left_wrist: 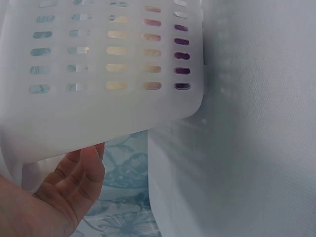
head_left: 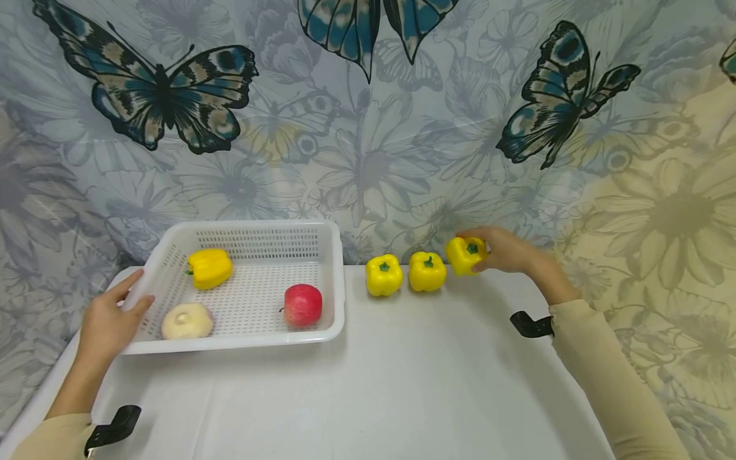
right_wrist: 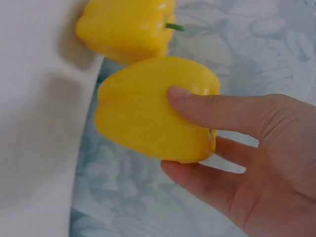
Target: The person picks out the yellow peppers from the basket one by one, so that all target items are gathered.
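My right hand (head_left: 508, 251) pinches a yellow bell pepper (head_left: 464, 257) between thumb and fingers, its green stem facing the head camera. In the right wrist view, the held bell pepper (right_wrist: 153, 113) is beside the table's edge, with another yellow bell pepper (right_wrist: 126, 27) just past it. To its left in the head view, two more yellow bell peppers (head_left: 427, 271) (head_left: 384, 275) stand on the table. My left hand (head_left: 109, 316) grips the left rim of a white plastic basket (head_left: 259, 342); in the left wrist view its curled fingers (left_wrist: 91, 170) show below the rim.
Inside the basket lie a yellow bell pepper (head_left: 210, 268), a pale round bulb-like vegetable (head_left: 186, 321) and a red apple (head_left: 303, 305). The basket stands on the left of a white-covered table (head_left: 402, 383). Behind it hangs a butterfly-patterned cloth (head_left: 374, 160).
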Demonstrator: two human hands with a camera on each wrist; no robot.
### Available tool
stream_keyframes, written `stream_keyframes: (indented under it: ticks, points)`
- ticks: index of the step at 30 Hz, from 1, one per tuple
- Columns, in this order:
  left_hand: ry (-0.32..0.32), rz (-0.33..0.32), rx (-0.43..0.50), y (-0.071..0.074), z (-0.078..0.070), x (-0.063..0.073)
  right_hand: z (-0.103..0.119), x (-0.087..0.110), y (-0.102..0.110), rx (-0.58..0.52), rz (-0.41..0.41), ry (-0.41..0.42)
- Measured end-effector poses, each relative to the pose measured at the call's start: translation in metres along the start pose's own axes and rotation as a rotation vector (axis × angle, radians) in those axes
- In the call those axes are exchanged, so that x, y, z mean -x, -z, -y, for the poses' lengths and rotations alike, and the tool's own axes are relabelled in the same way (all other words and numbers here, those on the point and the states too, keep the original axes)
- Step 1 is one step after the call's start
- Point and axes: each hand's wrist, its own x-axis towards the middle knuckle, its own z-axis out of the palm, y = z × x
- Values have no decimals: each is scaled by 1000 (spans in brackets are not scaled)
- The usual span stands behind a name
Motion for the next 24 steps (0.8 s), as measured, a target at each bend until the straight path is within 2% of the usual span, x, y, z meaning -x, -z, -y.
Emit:
stream_keyframes:
  ticks: [9, 16, 24]
  points:
    - [20, 13, 0, 1, 1, 0, -23, -4, -15, -12, 37, 35]
    - [14, 6, -5, 1, 0, 0, -37, -5, -25, -13, 66, 9]
    - [20, 6, 3, 1, -2, 1, -39, -6, -29, -34, 79, -23]
